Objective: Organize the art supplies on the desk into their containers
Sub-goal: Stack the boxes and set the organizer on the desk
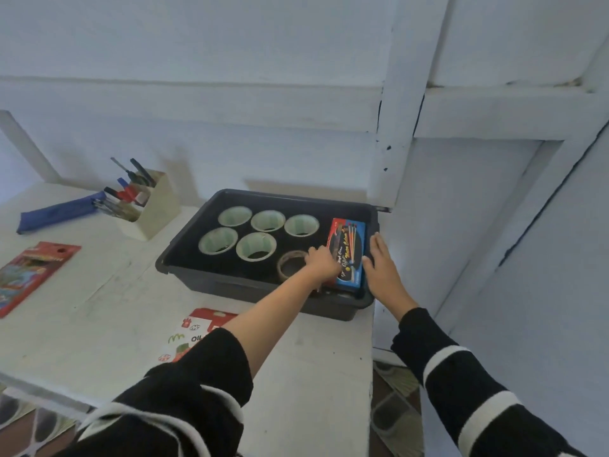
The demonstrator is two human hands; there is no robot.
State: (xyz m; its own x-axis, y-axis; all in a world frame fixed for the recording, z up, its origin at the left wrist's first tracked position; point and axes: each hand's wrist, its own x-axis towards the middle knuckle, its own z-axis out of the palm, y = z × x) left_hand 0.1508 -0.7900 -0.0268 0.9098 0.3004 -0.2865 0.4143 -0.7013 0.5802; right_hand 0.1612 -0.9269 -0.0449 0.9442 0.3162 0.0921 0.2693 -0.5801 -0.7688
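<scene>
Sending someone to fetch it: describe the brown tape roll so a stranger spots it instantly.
Find the dark grey tray at the desk's right end. Its near row ends with the brown tape roll, between a white roll and the blue watercolour box. It alone is brown.

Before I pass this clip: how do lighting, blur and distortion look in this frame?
Head view: cool bluish cast, soft even light; the wide-angle lens bows the wall beam; the pen holder throws a soft shadow on the wall; the dark tray is dim inside, yet the paint box print between the left hand and right hand is partly legible.
</scene>
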